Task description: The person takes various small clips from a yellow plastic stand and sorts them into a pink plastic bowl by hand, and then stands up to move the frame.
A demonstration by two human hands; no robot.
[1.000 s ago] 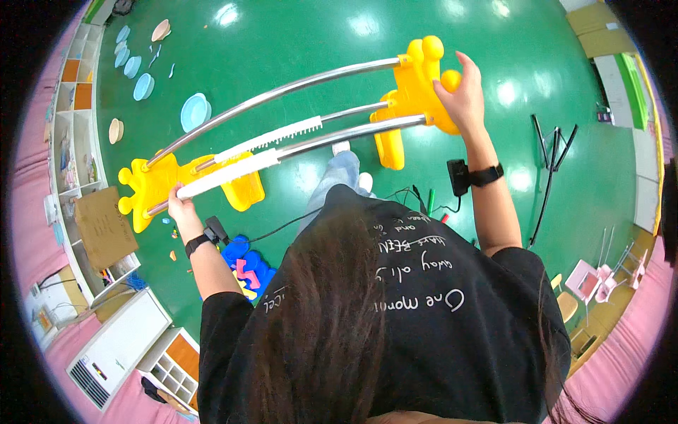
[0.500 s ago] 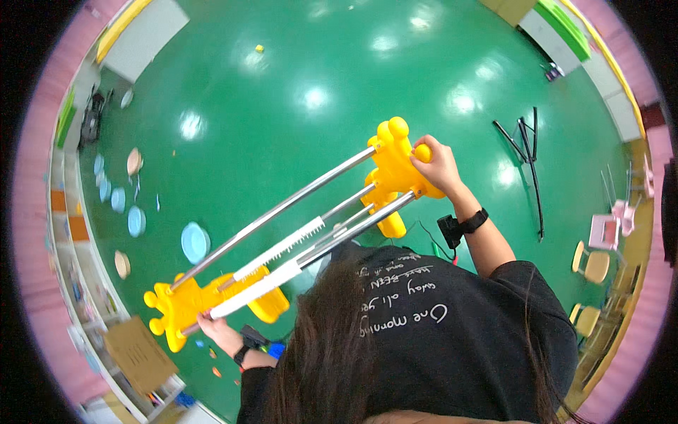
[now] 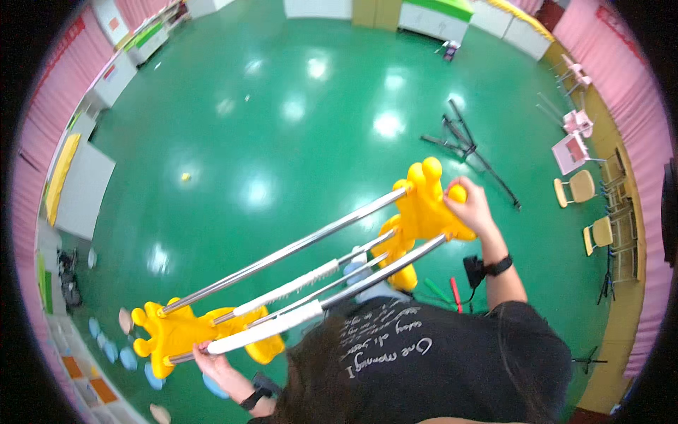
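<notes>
Person carries a rack (image 3: 304, 268) of silver bars with yellow plastic end pieces, held level in front of the chest above the green floor (image 3: 282, 141). Right hand (image 3: 472, 209) grip closed on the far yellow end piece; left hand (image 3: 215, 362) grip closed under the near one. Black tripod (image 3: 466, 145) lies well apart on the floor

Your left hand (image 3: 212, 362) grips yellow frame end (image 3: 173, 332) | right hand (image 3: 470, 208) grips other end (image 3: 422, 205) | steel bars (image 3: 296, 247) over green floor (image 3: 282, 141)
</notes>
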